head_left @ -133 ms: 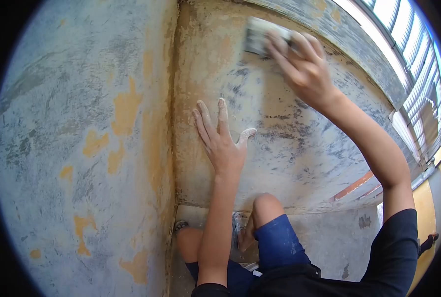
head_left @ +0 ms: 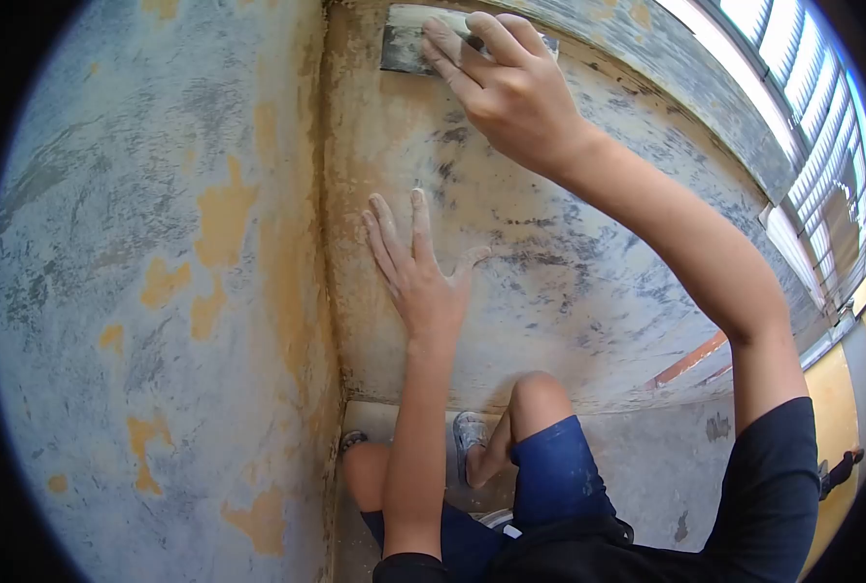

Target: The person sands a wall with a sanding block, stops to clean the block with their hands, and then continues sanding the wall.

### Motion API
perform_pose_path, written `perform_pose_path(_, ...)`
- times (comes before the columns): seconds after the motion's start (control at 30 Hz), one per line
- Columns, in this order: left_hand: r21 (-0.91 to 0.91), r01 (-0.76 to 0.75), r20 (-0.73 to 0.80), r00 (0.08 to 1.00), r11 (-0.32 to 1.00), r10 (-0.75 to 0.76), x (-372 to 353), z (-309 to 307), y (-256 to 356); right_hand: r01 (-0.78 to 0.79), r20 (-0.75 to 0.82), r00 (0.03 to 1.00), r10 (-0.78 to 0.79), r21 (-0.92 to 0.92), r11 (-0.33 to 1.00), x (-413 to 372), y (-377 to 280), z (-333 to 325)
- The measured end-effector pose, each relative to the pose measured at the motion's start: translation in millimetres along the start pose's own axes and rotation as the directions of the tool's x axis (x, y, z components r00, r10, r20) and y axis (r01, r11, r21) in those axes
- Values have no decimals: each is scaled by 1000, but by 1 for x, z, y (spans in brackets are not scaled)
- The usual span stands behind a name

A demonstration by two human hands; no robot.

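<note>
Wall (head_left: 510, 340) looks part-worked — dark smears (head_left: 549, 262) mid-frame; right hand (head_left: 520, 97) pinches block (head_left: 404, 44), top centre — left hand (head_left: 428, 291) flat, fingers spread.

The side wall (head_left: 112, 243) stands left of the front wall (head_left: 598, 321), meeting it at a corner (head_left: 327, 243). The floor (head_left: 661, 457) lies at the foot of both.

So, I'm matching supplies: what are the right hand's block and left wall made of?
The block could be dense foam or rubber: dark, matte side, pale dusty top, core hidden. The left wall looks like matte plaster or skimmed concrete, from chalky grey smears and ochre patches.
</note>
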State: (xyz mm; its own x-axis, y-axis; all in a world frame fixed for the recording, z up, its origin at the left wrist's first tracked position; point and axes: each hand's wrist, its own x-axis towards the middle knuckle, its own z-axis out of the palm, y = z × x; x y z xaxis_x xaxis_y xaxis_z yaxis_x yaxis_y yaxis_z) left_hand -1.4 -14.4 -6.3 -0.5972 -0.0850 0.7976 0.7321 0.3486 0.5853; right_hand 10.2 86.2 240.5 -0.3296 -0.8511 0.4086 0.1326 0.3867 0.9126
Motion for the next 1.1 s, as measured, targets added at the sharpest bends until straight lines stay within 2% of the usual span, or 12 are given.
perform_pose_path(0.47,81,77,-137,988,994,-66,-1,-9,20,-181,28,984,179,146,973,-119,15,-36)
perform_pose_path(0.53,-216,117,-27,992,969,-126,5,-16,21,-248,-40,964,263,218,944,-124,-1,-24)
perform_pose_path(0.57,-207,109,-36,992,972,-119,6,-19,25,-250,-53,962,268,220,943,-122,-10,-29)
perform_pose_path(0.63,-579,417,262,909,701,-324,7,-26,33,-343,-46,921,388,381,859,-117,-36,-46)
perform_pose_path(0.67,-566,412,256,911,714,-323,7,-31,34,-349,-54,915,400,391,852,-115,-50,-59)
perform_pose_path(0.73,-748,595,546,804,295,-236,8,-43,31,-539,221,758,613,742,399,-109,-76,-87)
perform_pose_path(0.77,-740,596,542,803,311,-248,5,-48,25,-535,221,753,619,754,382,-111,-97,-92)
perform_pose_path(0.83,-632,735,724,673,245,-152,-4,-58,9,-531,687,357,633,707,-468,-118,-138,-94)
perform_pose_path(0.87,-620,742,726,666,255,-173,-11,-63,7,-400,833,274,480,553,-731,-118,-147,-98)
perform_pose_path(0.9,-550,785,768,609,284,-197,-20,-70,5,-386,843,269,466,538,-749,-125,-158,-100)
perform_pose_path(0.97,-468,823,804,547,322,-232,-36,-73,-7,46,952,306,-20,-36,-998,-145,-186,-90)
perform_pose_path(1.1,-496,844,792,537,206,-290,-76,-62,-36,257,884,415,-213,-339,-905,-167,-239,-79)
